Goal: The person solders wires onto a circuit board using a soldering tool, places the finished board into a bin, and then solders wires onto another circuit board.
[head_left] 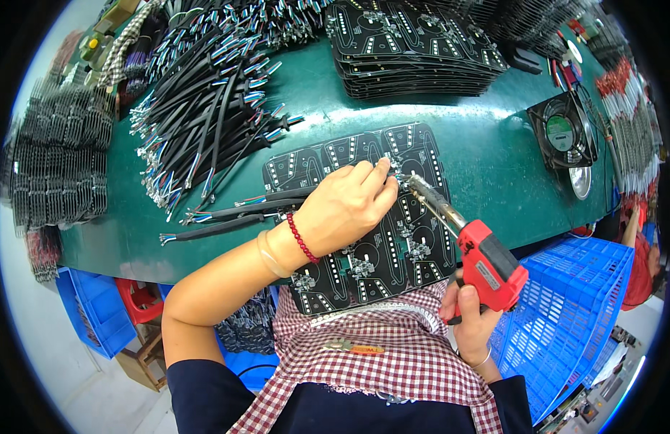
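A black circuit board panel (378, 271) with white pads lies on the green table before me. My left hand (353, 199) reaches across it, thumb and fingers pinched on the thin wire ends of a cable near the panel's upper right part. In my right hand (471, 315) is a red soldering gun (490, 264), gripped by its handle. Its metal tip points up and left, close to the left fingertips; whether it touches the wires I cannot tell. Several black-sleeved cables (230, 212) stretch out left of the wrist, their right ends on the panel or hidden under my arm.
A heap of cables (212, 116) covers the table's left side. Behind the panel rises a stack of circuit boards (421, 69). A black fan (562, 130) stands at the right. Blue crates (566, 289) sit below the table's right edge, and a red stool (139, 300) is at the lower left.
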The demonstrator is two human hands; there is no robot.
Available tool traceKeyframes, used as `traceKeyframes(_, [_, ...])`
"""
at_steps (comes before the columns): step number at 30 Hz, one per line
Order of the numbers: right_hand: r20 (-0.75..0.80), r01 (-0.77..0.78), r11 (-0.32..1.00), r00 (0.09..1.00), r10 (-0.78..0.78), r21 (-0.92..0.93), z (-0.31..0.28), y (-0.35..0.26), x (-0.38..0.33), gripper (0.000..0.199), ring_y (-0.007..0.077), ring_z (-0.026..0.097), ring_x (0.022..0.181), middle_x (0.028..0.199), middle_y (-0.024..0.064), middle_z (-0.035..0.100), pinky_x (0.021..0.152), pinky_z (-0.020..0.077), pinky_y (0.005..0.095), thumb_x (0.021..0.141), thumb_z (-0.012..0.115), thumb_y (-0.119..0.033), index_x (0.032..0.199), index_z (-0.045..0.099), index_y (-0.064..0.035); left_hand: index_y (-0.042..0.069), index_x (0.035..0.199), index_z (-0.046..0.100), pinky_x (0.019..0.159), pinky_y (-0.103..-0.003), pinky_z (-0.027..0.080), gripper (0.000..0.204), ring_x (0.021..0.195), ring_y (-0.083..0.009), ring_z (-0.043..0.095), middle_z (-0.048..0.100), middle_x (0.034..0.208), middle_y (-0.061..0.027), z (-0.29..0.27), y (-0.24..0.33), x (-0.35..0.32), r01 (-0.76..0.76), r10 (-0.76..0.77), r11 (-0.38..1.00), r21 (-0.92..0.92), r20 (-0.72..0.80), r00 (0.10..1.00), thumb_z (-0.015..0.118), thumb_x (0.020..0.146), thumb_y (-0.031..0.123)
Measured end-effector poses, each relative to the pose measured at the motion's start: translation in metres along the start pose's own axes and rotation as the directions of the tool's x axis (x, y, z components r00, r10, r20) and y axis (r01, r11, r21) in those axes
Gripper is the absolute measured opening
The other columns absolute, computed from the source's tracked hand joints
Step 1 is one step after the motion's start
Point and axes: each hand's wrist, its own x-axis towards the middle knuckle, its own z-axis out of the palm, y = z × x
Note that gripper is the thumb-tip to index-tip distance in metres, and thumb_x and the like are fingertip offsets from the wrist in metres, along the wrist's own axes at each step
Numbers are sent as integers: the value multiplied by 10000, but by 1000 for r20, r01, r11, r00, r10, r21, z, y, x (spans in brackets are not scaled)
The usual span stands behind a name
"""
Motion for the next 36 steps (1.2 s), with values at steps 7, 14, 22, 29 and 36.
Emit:
traceKeyframes(7, [-58,17,999,998,-14,50,-2,0,-3,350,115,477,480,623,75,532,455,397,250,942,535,-247,1163,475,18,-4,1026,609,700,-305,522,317,820,-198,575,587,1151,-162,1,0,0,10,-10,1000,-8,-9,1000,584,724,91])
traceKeyframes(14, [-65,14,998,998,-10,65,1,3,-4,347,117,478,482,630,80,533,458,402,248,938,545,-245,1154,478,19,-3,1024,607,702,-303,521,311,824,-197,573,586,1154,-160,1,1,-1,13,-13,1000,-1,4,1000,583,729,91])
traceKeyframes(22, [-67,13,997,998,-8,79,1,0,-2,321,119,479,475,627,80,529,445,391,249,937,543,-225,1138,478,16,-1,1027,608,705,-304,521,306,832,-196,574,585,1156,-159,1,0,-1,18,-18,1000,-9,-1,1000,579,738,97])
traceKeyframes(29, [-27,13,998,1000,-12,62,2,1,0,297,120,472,469,627,80,526,438,390,254,940,533,-214,1118,475,17,-1,1026,608,712,-306,521,305,840,-199,575,584,1155,-158,1,1,-1,17,-17,1000,12,10,1000,577,740,101])
traceKeyframes(36, [-152,35,980,988,-4,198,-6,-7,-1,353,117,471,472,629,82,520,447,416,255,938,542,-246,1154,464,21,-2,1025,606,712,-306,522,306,835,-202,575,584,1150,-161,1,1,-1,10,-10,1000,-2,0,1000,577,736,97])
